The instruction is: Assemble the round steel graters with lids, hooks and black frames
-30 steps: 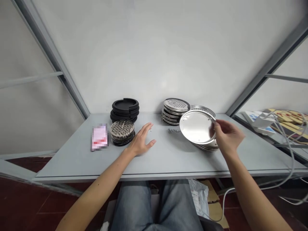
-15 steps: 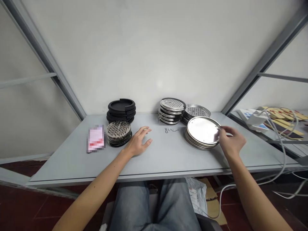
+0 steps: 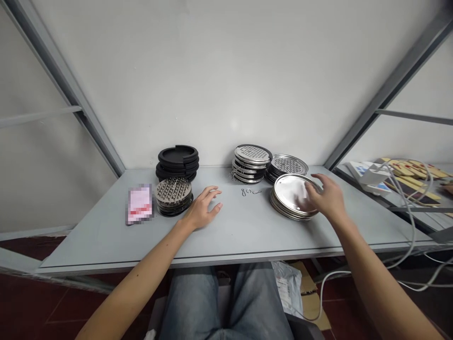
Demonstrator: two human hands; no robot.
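Observation:
My right hand (image 3: 327,198) hovers with fingers apart over a stack of plain stainless steel discs (image 3: 288,198), its fingertips at or just above the top disc and holding nothing. My left hand (image 3: 203,210) rests open on the grey table (image 3: 230,238), nearest a stack of spiked metal grater discs (image 3: 173,191). Behind that stack stands a pile of black rubber rings (image 3: 178,158). Two stacks of perforated steel discs (image 3: 252,155) (image 3: 287,165) stand against the wall, and small wire hooks (image 3: 251,191) lie in front of them.
A pixelated pink card (image 3: 139,204) lies at the table's left. White cables (image 3: 406,208) run down past the right side. Beyond them, a neighbouring bench holds yellow boards (image 3: 412,182), with part of another person's hand (image 3: 448,189) at the frame edge.
The plain disc held in the air by my right hand now lies flat on its stack. My right hand has moved left over the stack. My left hand has barely moved.

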